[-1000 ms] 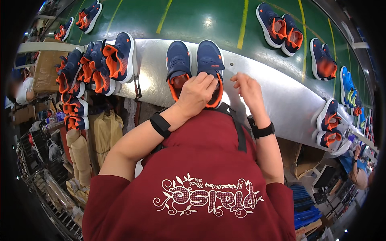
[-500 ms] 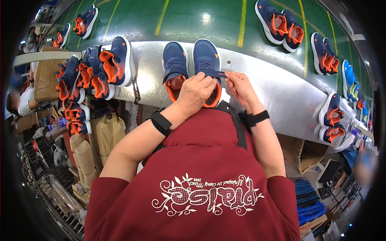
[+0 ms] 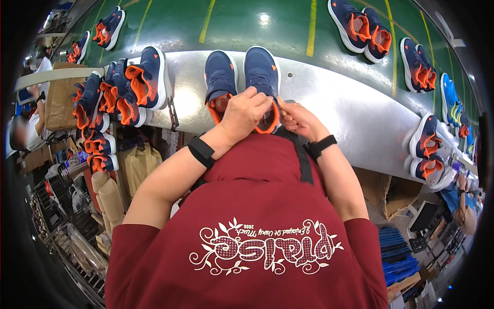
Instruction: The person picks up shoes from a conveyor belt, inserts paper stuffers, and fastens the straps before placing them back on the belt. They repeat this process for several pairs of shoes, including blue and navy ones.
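Observation:
Two navy sneakers with orange linings and white soles stand side by side in front of me, toes away. The right sneaker [image 3: 261, 67] is between my hands, and its strap is mostly hidden by my fingers. My left hand [image 3: 245, 114] is closed, its fingertips pinching at the strap over the instep. At the shoe's right side, my right hand [image 3: 302, 120] has thumb and forefinger pressed together where the strap's end was. The left sneaker [image 3: 220, 72] touches neither set of fingertips; its strap lies across the instep, and my left hand partly covers its opening.
The pair stands on a silver metal ledge [image 3: 350, 110] beside a green belt [image 3: 267, 28] with yellow lines. Several matching sneakers [image 3: 146, 77] are crowded at the left. More pairs [image 3: 357, 31] ride the belt at right. A cardboard box [image 3: 64, 98] and other people are at the sides.
The strap, stretched out to the right between my hands before, is now down at the shoe's right side. My right hand has moved slightly left and lower, close against the shoe.

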A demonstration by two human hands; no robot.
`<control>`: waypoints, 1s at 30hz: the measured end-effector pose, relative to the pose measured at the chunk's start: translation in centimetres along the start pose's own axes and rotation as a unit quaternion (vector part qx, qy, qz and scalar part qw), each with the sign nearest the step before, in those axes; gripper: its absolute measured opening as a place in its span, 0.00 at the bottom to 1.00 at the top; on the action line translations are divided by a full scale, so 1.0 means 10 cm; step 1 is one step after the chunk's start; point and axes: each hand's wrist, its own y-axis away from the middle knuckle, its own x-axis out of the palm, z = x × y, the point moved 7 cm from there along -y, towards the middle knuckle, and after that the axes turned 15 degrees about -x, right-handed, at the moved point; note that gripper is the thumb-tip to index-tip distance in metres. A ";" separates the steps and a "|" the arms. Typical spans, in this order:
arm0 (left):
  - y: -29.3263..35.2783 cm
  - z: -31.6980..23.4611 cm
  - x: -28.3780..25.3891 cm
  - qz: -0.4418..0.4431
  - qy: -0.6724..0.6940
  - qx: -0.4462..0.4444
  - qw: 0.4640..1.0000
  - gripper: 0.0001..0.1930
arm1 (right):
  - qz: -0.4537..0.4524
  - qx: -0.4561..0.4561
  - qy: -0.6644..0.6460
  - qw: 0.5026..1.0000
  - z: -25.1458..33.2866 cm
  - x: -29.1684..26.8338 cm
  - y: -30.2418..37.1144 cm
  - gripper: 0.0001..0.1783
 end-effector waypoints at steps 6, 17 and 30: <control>0.03 0.09 -0.02 0.015 -0.010 -0.041 0.999 0.13 | -0.082 -0.107 0.202 0.970 0.05 -0.02 -0.02 0.22; 0.73 0.72 -0.60 -0.105 0.118 -0.273 0.949 0.14 | -0.135 -0.312 0.614 0.712 0.53 0.33 0.28 0.24; 0.53 1.00 -0.57 -0.162 0.163 -0.190 0.954 0.17 | 0.176 -0.459 0.669 0.557 0.30 1.91 0.24 0.12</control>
